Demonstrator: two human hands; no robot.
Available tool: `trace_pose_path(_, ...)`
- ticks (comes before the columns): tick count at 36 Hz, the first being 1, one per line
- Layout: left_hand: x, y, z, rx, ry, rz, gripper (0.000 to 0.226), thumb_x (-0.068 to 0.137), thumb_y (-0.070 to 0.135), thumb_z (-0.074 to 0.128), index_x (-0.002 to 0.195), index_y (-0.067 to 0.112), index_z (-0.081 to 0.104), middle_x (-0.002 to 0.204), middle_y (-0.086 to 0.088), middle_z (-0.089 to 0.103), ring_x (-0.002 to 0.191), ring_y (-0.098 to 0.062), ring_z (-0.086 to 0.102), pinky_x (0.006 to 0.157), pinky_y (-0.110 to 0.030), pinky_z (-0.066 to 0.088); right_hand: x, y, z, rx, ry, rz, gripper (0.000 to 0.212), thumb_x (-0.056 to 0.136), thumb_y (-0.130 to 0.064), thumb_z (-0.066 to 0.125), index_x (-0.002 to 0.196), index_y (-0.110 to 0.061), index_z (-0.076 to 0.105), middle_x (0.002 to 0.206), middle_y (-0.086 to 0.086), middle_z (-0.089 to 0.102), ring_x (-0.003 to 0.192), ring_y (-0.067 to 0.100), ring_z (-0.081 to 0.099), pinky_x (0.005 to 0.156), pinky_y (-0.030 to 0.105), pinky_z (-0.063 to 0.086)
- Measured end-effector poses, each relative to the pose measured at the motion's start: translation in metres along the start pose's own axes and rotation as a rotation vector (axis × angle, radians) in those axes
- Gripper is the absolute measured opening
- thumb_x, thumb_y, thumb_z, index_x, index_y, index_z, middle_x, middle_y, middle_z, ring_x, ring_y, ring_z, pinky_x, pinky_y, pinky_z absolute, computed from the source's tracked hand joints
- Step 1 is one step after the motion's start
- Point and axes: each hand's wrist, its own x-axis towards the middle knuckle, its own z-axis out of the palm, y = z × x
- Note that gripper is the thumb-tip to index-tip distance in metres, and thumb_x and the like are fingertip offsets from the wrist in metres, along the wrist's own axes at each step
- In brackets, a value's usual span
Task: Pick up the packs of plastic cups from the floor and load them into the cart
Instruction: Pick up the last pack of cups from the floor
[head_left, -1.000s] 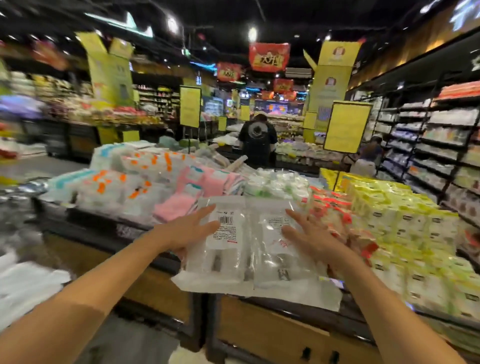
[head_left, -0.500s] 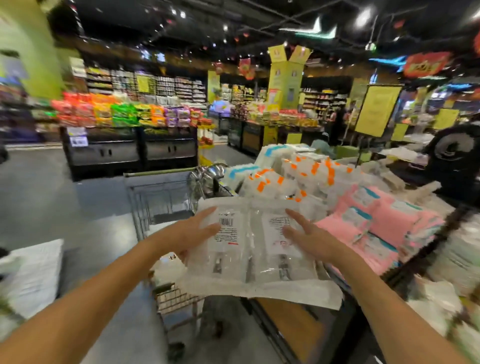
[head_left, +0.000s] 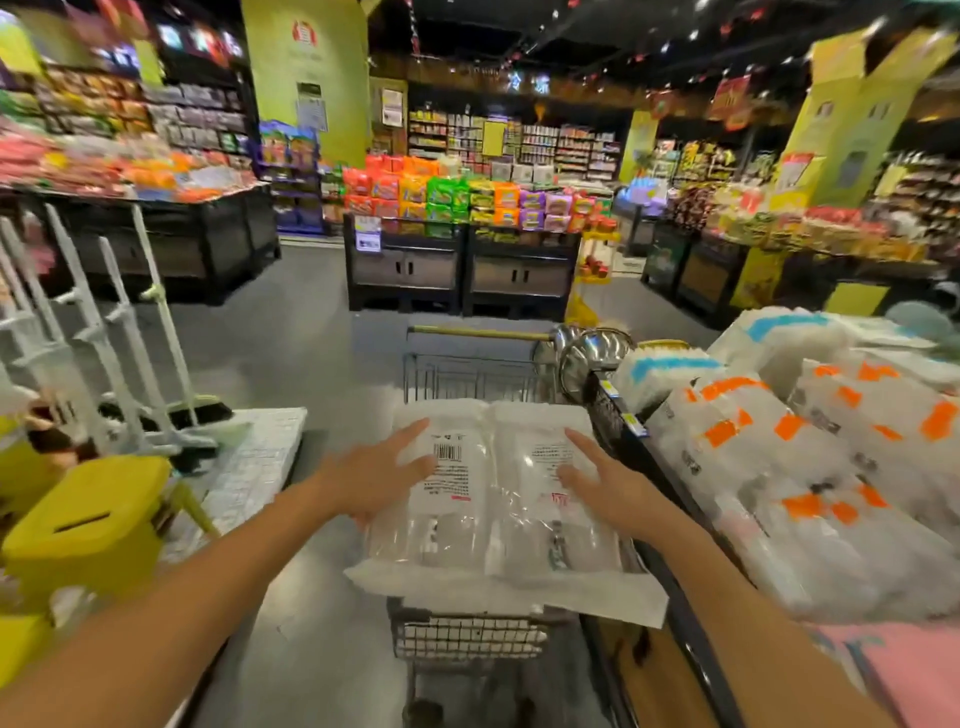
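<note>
Two clear packs of plastic cups (head_left: 493, 499), side by side with white printed labels, hang in the air over the wire shopping cart (head_left: 467, 634). My left hand (head_left: 374, 478) presses on the left pack's side and top with fingers stretched out. My right hand (head_left: 608, 488) does the same on the right pack. The packs are squeezed between both hands and hide most of the cart's basket. The cart's far bar (head_left: 478, 332) shows beyond them.
A display table (head_left: 649, 467) piled with cup packs (head_left: 810, 457) runs along the cart's right side, with metal bowls (head_left: 587, 353) at its far end. A yellow stool (head_left: 88, 525), a white flat trolley (head_left: 249, 462) and white ladders (head_left: 104, 338) stand left. Snack stands (head_left: 457, 265) lie ahead.
The view has swung left from the display table to the cart, and the packs, still held between both hands, have come over the cart's basket.
</note>
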Motion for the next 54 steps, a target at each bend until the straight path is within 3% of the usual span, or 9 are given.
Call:
trace_pose_path(9, 0.139, -0.044, 0.012, -0.071, -0.02, -0.041, 0.065, 0.098, 0.059, 0.039, 0.154, 0.05, 0.008, 0.155, 0.0, 0.039, 0.124, -0.026, 0.054, 0.102, -0.036, 0.042, 0.141, 0.023, 0.033, 0.047, -0.026, 0.027, 0.063, 0.1, -0.058, 0.04, 0.155, -0.051, 0.011, 0.143, 0.009, 0.057, 0.122, 0.029, 0.059, 0.101, 0.037, 0.042)
trace_pose_path(15, 0.212, -0.076, 0.039, -0.091, -0.103, -0.108, 0.066, 0.09, 0.073, 0.038, 0.147, 0.063, 0.005, 0.151, -0.002, 0.047, 0.123, -0.028, 0.057, 0.091, -0.038, 0.051, 0.211, 0.055, 0.067, 0.085, -0.077, 0.077, 0.063, 0.098, -0.061, 0.039, 0.153, -0.054, 0.009, 0.118, 0.009, 0.069, 0.097, 0.022, 0.069, 0.094, 0.041, 0.053)
trace_pose_path(22, 0.266, -0.101, 0.088, -0.086, -0.174, -0.183, 0.065, 0.095, 0.064, 0.038, 0.149, 0.059, 0.002, 0.155, -0.002, 0.041, 0.133, -0.028, 0.05, 0.109, -0.042, 0.04, 0.267, 0.097, 0.122, 0.112, -0.176, 0.14, 0.065, 0.099, -0.058, 0.039, 0.153, -0.054, 0.004, 0.126, 0.01, 0.065, 0.092, 0.017, 0.067, 0.088, 0.034, 0.053)
trace_pose_path(28, 0.273, -0.117, 0.145, -0.192, -0.244, -0.27, 0.069, 0.098, 0.055, 0.043, 0.154, 0.05, 0.002, 0.143, 0.008, 0.052, 0.117, -0.018, 0.059, 0.099, -0.039, 0.047, 0.285, 0.151, 0.183, 0.173, -0.284, 0.12, 0.068, 0.07, -0.093, 0.022, 0.127, -0.082, -0.012, 0.126, 0.017, 0.061, 0.088, 0.021, 0.069, 0.086, 0.041, 0.057)
trace_pose_path(30, 0.268, -0.124, 0.164, -0.224, -0.295, -0.281, 0.072, 0.097, 0.056, 0.043, 0.153, 0.051, -0.003, 0.126, 0.015, 0.056, 0.102, -0.015, 0.063, 0.091, -0.038, 0.053, 0.281, 0.158, 0.198, 0.144, -0.342, 0.134, 0.066, 0.078, -0.088, 0.023, 0.131, -0.079, -0.014, 0.131, 0.023, 0.055, 0.092, 0.025, 0.067, 0.087, 0.042, 0.055)
trace_pose_path(34, 0.264, -0.153, 0.206, -0.263, -0.259, -0.308, 0.076, 0.085, 0.078, 0.039, 0.142, 0.069, -0.01, 0.152, 0.005, 0.042, 0.12, -0.019, 0.061, 0.1, -0.048, 0.051, 0.267, 0.158, 0.22, 0.141, -0.335, 0.15, 0.066, 0.098, -0.064, 0.03, 0.149, -0.058, -0.012, 0.143, 0.019, 0.038, 0.118, 0.032, 0.056, 0.085, 0.034, 0.043)
trace_pose_path(42, 0.27, -0.139, 0.199, -0.238, -0.267, -0.241, 0.073, 0.097, 0.057, 0.042, 0.146, 0.06, -0.012, 0.147, 0.015, 0.047, 0.11, 0.0, 0.058, 0.098, -0.037, 0.051, 0.272, 0.166, 0.222, 0.17, -0.276, 0.097, 0.064, 0.097, -0.068, 0.029, 0.148, -0.062, -0.009, 0.125, 0.009, 0.043, 0.088, 0.013, 0.056, 0.085, 0.036, 0.053)
trace_pose_path(51, 0.266, -0.14, 0.194, -0.233, -0.299, -0.272, 0.072, 0.094, 0.065, 0.039, 0.136, 0.071, -0.019, 0.15, 0.007, 0.046, 0.119, -0.015, 0.06, 0.104, -0.047, 0.048, 0.266, 0.165, 0.216, 0.174, -0.317, 0.129, 0.066, 0.089, -0.078, 0.025, 0.141, -0.07, -0.014, 0.128, 0.007, 0.05, 0.088, 0.014, 0.062, 0.083, 0.038, 0.055)
trace_pose_path(54, 0.262, -0.131, 0.183, -0.135, -0.239, -0.339, 0.073, 0.092, 0.068, 0.036, 0.142, 0.065, -0.017, 0.154, -0.012, 0.032, 0.125, -0.027, 0.054, 0.106, -0.051, 0.044, 0.262, 0.158, 0.208, 0.172, -0.317, 0.145, 0.064, 0.084, -0.082, 0.023, 0.132, -0.077, -0.018, 0.139, 0.007, 0.05, 0.1, 0.015, 0.063, 0.09, 0.039, 0.054)
